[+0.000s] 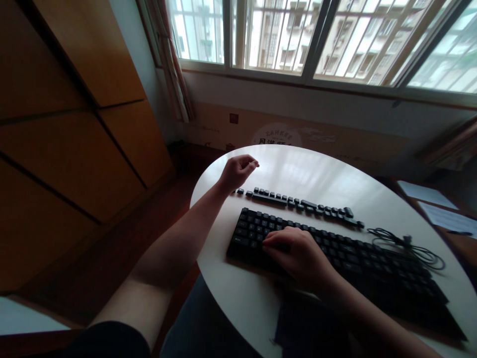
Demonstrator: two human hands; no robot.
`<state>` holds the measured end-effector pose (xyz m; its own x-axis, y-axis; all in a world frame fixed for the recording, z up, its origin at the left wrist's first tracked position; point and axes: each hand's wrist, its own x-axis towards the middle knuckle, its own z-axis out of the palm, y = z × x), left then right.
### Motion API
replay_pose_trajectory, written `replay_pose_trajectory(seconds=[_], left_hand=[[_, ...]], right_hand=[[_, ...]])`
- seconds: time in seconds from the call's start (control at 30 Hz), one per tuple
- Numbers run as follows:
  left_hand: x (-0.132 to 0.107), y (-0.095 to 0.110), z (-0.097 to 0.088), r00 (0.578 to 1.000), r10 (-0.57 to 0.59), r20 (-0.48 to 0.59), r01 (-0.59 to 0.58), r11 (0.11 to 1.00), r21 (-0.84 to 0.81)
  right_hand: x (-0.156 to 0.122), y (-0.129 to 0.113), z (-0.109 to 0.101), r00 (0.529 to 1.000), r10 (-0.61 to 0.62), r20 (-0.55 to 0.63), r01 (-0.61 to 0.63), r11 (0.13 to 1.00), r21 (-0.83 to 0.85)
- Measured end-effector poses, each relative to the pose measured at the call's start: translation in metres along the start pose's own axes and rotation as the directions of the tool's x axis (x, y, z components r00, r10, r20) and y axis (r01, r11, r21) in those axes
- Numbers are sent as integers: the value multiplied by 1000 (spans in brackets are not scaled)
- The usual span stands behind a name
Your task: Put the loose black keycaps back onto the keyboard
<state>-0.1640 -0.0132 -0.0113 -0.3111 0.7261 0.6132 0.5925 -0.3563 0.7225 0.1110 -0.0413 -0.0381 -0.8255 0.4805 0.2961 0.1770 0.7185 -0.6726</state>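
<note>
A black keyboard (246, 231) lies at a slant across the white round table. Over its left part is my right hand (294, 251), its thumb and fingertips pinched together low at the keys; what they hold, if anything, is hidden. My left hand (240, 170) hovers near the table's far left edge, fingers curled and thumb pressed to them. I cannot make out anything in that pinch. Behind the keyboard, close to my left wrist, several loose black keycaps (274, 200) lie in two rows. My right forearm covers part of the keyboard's front.
A coiled black cable (413, 248) lies on the white table (227, 308) right of the keycaps. Dark cloth (309, 323) is at the near edge. Papers (447, 219) and a pen (459, 232) rest on a brown surface at right. Wooden cabinets (126, 149) stand left.
</note>
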Motion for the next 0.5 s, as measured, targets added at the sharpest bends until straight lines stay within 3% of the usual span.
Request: replay_pose_trajectory(seconds=[0.1, 0.2, 0.33, 0.5], left_hand=[[0, 1, -1, 1000, 2, -4, -2, 1000, -2], [1, 1, -2, 1000, 6, 0, -6, 1000, -2], [2, 0, -2, 1000, 14, 6, -14, 1000, 7], [1, -1, -2, 1000, 10, 10, -10, 1000, 4]], right_hand=[[1, 1, -5, 992, 128, -2, -127, 987, 94], [1, 0, -7, 986, 162, 26, -163, 984, 74], [2, -3, -4, 994, 103, 33, -103, 995, -7], [1, -3, 3, 998, -61, 5, 61, 995, -79]])
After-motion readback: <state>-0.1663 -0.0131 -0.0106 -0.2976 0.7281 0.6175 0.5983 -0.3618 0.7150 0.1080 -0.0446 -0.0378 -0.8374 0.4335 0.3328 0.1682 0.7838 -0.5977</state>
